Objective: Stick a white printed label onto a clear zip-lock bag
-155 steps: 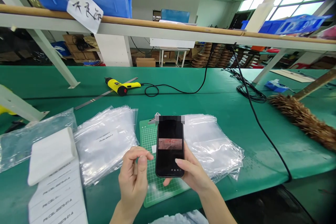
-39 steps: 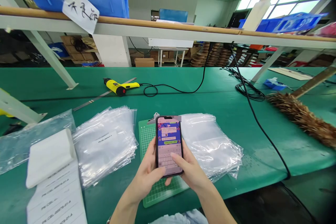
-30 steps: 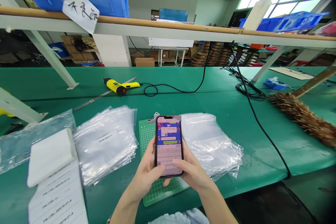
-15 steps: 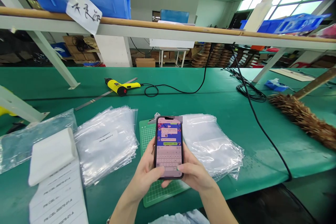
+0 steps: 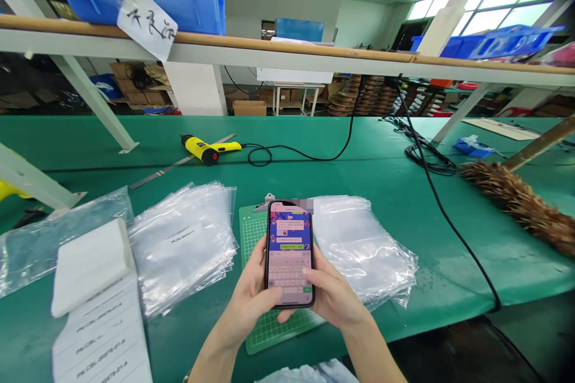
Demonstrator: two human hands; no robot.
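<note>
A smartphone (image 5: 290, 254) stands tilted toward me, its screen lit with a chat and a keyboard. My left hand (image 5: 251, 293) wraps its left edge, thumb low on the screen. Around the right edge is my right hand (image 5: 336, 293), its thumb over the right side of the keyboard. Beneath the phone lies a green cutting mat (image 5: 260, 335) with a metal clip at its top. One stack of clear plastic bags (image 5: 184, 245) is left of the mat, another stack of plastic bags (image 5: 359, 245) to the right.
White printed label sheets (image 5: 101, 335) lie at the left front. A yellow heat gun (image 5: 202, 148) rests farther back beside a steel ruler (image 5: 162, 171). A black cable (image 5: 444, 209) crosses the right side near a bristly brush (image 5: 521, 197). A shelf (image 5: 287, 54) with blue bins spans above.
My right thumb has shifted up from the lower keyboard rows. The phone and both hands otherwise stay in place; the view has shifted very slightly.
</note>
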